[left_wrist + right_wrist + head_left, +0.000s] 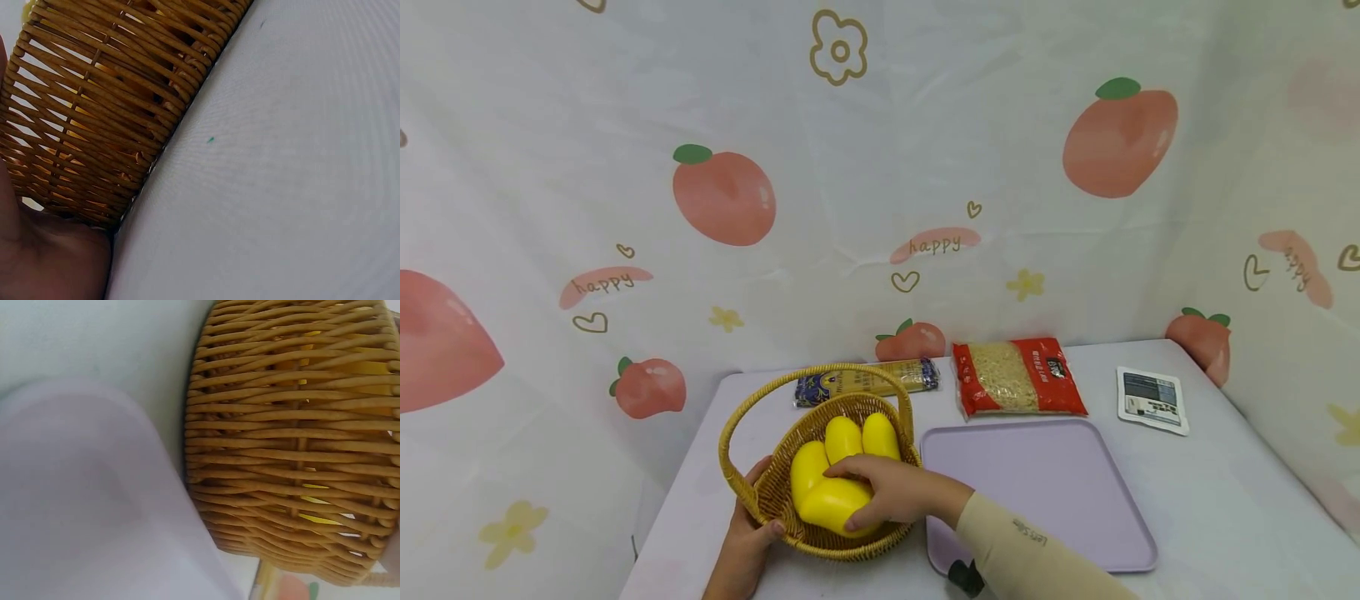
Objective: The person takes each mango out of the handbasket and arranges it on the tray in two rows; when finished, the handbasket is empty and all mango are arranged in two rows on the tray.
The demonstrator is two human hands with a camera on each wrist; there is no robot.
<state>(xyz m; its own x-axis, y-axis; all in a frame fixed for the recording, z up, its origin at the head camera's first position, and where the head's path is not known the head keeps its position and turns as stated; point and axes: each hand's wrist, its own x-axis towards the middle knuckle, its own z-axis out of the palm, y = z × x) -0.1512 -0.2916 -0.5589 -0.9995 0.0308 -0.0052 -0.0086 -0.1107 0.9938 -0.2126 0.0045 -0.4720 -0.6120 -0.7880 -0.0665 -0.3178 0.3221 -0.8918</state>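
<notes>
A round wicker basket (842,550) with a tall arched handle stands on the table and holds several smooth yellow mangoes (844,437). My left hand (747,537) grips its near left side, thumb over the rim and fingers around the outside. In the left wrist view, part of that hand lies against the woven wall (106,106). Reaching in from the right, my right hand (895,492) grips the front mango (831,502), with thumb and fingers on either side. The right wrist view shows mostly the basket's outer weave (287,437); the right fingers are hidden there.
A pale purple tray (1030,492) lies right beside the basket, under my right forearm. Behind stand a flat pack of noodles (868,379) and a red bag of pasta (1018,377). A small white packet (1152,401) lies at the far right, near the patterned cloth wall.
</notes>
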